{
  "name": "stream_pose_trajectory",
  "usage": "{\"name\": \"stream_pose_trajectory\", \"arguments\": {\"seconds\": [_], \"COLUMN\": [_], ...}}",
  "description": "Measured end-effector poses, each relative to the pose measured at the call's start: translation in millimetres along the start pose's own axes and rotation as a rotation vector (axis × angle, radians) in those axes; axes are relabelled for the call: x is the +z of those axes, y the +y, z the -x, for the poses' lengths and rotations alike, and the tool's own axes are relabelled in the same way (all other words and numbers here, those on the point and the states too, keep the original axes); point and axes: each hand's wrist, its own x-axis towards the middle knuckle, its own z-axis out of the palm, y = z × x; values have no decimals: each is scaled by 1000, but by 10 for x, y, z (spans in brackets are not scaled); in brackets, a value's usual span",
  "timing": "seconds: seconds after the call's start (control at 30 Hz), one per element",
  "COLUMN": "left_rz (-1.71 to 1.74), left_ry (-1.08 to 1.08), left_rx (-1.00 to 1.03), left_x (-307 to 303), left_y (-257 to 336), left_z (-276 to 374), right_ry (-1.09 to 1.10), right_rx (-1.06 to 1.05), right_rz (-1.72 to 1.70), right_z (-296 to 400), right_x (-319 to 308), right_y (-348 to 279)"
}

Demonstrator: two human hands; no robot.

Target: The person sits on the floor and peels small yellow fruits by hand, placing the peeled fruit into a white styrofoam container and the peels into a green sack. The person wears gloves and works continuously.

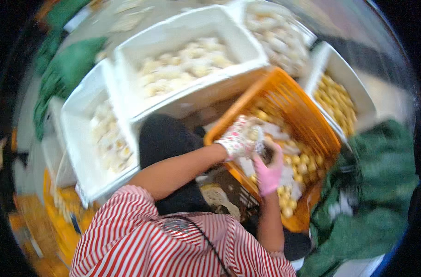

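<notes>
Before me stands a tilted orange plastic crate (pixel 300 114), holding many small yellowish round pieces (pixel 302 164) and some white ones. My left hand (pixel 239 138), in a white glove with a red pattern, is over the crate's near left side and grips a pale roundish piece (pixel 254 133), blurred by motion. Close against it, my right hand (pixel 270 169) wears a pink glove, its thumb and fingers curved around a dark gap. Whether the right fingers hold a tool or part of the piece cannot be told.
White foam boxes with pale pieces stand at the left (pixel 92 149), upper middle (pixel 124 69) and top right (pixel 309 33). Another foam box (pixel 359 93) holds yellow pieces. Green cloth or netting lies at the right (pixel 376 194) and upper left (pixel 65 69). My dark-clad knee (pixel 165 142) is beside the crate.
</notes>
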Motion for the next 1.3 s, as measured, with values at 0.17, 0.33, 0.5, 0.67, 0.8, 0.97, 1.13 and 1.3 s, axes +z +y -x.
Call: {"name": "stream_pose_trajectory", "arguments": {"seconds": [0.17, 0.33, 0.5, 0.67, 0.8, 0.97, 1.13, 1.3], "left_rz": [-4, -482, -887, 12, 9, 284, 362, 400], "left_ry": [437, 916, 811, 1071, 803, 301, 135, 6], "left_rx": [-54, -366, -589, -166, 40, -39, -241, -523], "left_x": [-1192, -2494, -3589, -2777, -1626, -822, -329, 162], "left_y": [143, -681, -2525, -1301, 382, 589, 242, -54], "left_z": [344, 1100, 2606, 1412, 307, -245, -375, -306], "right_ry": [70, 53, -103, -175, -341, -544, 75, 163], "right_rx": [286, 449, 605, 419, 314, 193, 347, 634], "right_rz": [-211, -98, 80, 518, 935, 1133, 311, -932], "right_z": [27, 10, -80, -293, -486, -549, -516, -482], "right_x": [30, -416, -541, -651, -462, -323, -332, -121], "right_y": [160, 796, 1274, 1731, 1782, 1953, 1915, 647]}}
